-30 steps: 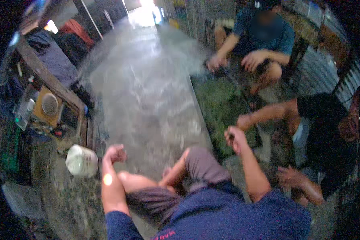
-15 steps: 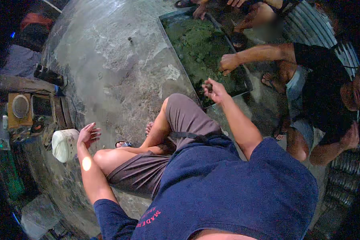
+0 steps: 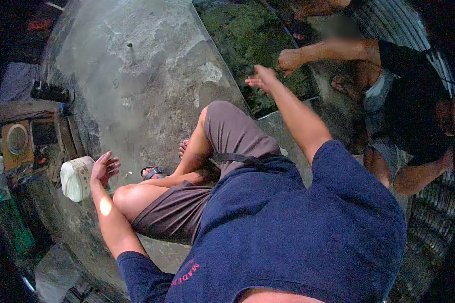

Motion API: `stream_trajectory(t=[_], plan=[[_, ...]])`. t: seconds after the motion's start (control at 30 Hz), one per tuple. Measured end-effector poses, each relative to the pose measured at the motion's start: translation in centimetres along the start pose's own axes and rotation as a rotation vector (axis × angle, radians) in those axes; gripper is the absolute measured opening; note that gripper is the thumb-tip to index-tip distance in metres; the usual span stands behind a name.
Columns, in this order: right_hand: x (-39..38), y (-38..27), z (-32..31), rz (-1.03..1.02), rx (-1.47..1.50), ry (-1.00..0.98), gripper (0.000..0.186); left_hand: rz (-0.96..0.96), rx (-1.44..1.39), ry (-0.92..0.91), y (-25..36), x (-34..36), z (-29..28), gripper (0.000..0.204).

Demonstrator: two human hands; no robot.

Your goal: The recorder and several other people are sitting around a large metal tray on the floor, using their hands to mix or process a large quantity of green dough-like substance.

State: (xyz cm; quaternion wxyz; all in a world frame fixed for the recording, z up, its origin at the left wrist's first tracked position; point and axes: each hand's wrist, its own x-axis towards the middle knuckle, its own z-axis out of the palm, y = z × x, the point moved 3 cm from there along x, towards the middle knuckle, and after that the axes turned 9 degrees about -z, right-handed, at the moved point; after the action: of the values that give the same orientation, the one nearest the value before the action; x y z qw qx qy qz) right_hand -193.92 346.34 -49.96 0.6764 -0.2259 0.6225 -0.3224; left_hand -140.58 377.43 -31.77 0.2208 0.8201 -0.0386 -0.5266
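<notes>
At the left edge of the frame, note the board (image 3: 17, 139) with a pale disc (image 3: 17, 139) on it. Above and to its right lies a black cylinder (image 3: 50, 92). The white container (image 3: 77, 179) stands on the floor (image 3: 146, 91), left of centre. Your left hand (image 3: 105, 169) is just beside it, fingers parted and loosely curled; its grip is released. A small dark object (image 3: 130, 46) lies on the floor at upper left. Your sandal (image 3: 152, 173) is lower, right of your left hand. The tray (image 3: 223, 62), with green material (image 3: 242, 38) in it, occupies the upper centre of the frame. Your right hand (image 3: 262, 79) is over its lower part, fingers extended to the left; the grip is released. Whether it touches the material, you cannot tell. Just right of it, a co-worker's hand (image 3: 291, 61) is curled over the tray; its contents cannot be determined. A corrugated sheet (image 3: 392, 33) stands at upper right.
</notes>
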Motion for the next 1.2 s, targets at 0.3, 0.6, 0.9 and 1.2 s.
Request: stream_trajectory(t=[0.3, 0.6, 0.9, 1.2], plan=[[-1.9, 7.3, -1.5, -0.695, -1.701, -0.124, 0.036, -0.028, -0.011, -0.02, -0.2, 0.3, -0.2, 0.039], [-3.3, 9.6, -3.0, -0.768, -1.717, -0.073, 0.042, 0.012, -0.044, 0.021, 0.5, 0.3, -0.6, 0.037], [-0.9, 6.1, -7.0, -0.695, -1.38, -0.292, 0.057, 0.181, 0.027, -0.069, 3.0, 3.5, 1.4, 0.032], [-1.8, 3.4, -8.8, -0.482, -0.528, 0.351, 0.036, 0.068, -0.003, -0.033, 3.9, 1.3, 2.7, 0.036]])
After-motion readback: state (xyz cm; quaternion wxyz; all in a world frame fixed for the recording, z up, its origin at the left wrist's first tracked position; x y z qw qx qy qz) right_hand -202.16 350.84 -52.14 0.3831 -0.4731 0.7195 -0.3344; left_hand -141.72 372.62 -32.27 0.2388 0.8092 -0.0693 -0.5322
